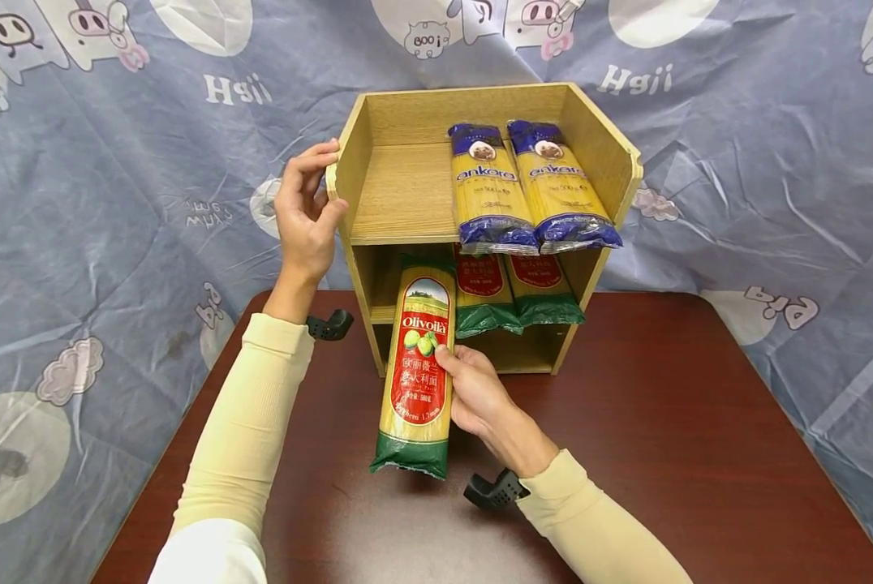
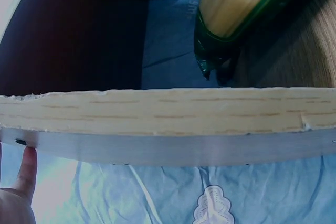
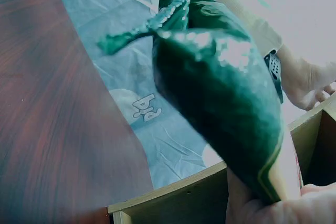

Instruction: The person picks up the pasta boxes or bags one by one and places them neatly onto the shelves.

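A yellow, red and green Olivoila spaghetti packet [image 1: 423, 324] leans upright at a slight tilt, its top end inside the middle level of a small wooden shelf [image 1: 400, 195]. My right hand [image 1: 476, 391] grips this packet by its right edge, thumb on the front. Its green sealed end [image 3: 210, 87] fills much of the right wrist view. My left hand [image 1: 308, 211] holds the front edge of the shelf's left side panel [image 2: 168, 111], thumb and fingers against the wood. In the left wrist view one finger [image 2: 26, 174] touches the panel's outer face.
Two blue-ended Ankara pasta packets [image 1: 491, 191] lie side by side on the right of the top level. Below them, two more Olivoila packets [image 1: 483, 296] stick out of the middle level. The shelf stands on a dark red table [image 1: 663, 422] before a grey-blue patterned cloth [image 1: 758, 162].
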The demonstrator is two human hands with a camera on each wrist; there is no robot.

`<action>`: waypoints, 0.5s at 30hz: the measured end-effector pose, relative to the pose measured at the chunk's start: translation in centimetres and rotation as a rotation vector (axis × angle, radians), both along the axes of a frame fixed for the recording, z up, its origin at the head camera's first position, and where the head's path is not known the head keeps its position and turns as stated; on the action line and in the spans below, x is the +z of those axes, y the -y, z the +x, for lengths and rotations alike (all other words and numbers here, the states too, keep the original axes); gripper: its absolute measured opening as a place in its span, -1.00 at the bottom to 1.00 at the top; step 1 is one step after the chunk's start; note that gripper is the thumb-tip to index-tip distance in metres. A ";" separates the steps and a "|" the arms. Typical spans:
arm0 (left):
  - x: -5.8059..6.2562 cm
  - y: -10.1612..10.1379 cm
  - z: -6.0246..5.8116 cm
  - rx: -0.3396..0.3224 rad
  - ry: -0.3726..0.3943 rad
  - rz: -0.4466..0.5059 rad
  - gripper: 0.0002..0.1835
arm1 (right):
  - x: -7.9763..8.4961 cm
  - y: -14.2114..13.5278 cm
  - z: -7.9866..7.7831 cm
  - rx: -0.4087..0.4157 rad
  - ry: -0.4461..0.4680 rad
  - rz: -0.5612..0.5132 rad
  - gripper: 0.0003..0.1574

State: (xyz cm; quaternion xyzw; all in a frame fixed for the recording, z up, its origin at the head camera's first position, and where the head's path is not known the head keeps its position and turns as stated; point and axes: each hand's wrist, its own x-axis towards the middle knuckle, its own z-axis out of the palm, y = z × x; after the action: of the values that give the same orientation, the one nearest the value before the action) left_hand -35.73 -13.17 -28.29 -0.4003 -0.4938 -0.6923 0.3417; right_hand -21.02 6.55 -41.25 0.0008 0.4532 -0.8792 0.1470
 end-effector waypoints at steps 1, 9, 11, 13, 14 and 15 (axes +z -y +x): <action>0.0 0.0 0.0 -0.003 -0.001 -0.001 -0.48 | 0.1 0.0 0.2 -0.004 -0.010 0.006 -0.55; 0.0 0.0 0.1 -0.002 0.010 0.002 -0.48 | 0.8 -0.5 1.4 -0.018 -0.063 0.032 -0.46; 0.1 0.0 0.1 -0.002 0.014 0.005 -0.48 | 1.0 -0.5 1.8 -0.023 -0.076 0.028 -0.35; 0.1 0.0 0.1 -0.003 0.016 0.004 -0.48 | 1.1 -0.5 2.2 -0.032 -0.091 0.014 -0.25; 0.1 0.0 0.1 -0.004 0.016 0.005 -0.49 | 1.1 -0.5 2.4 -0.030 -0.104 0.010 -0.22; 0.1 0.0 0.1 -0.004 0.017 0.005 -0.49 | 1.1 -0.5 2.7 -0.023 -0.124 0.006 -0.19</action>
State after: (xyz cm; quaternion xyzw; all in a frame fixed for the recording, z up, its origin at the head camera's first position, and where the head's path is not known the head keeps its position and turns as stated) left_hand -35.59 -13.19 -28.20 -0.3946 -0.4942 -0.6974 0.3373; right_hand -18.35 7.08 -40.16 -0.0483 0.4641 -0.8778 0.1086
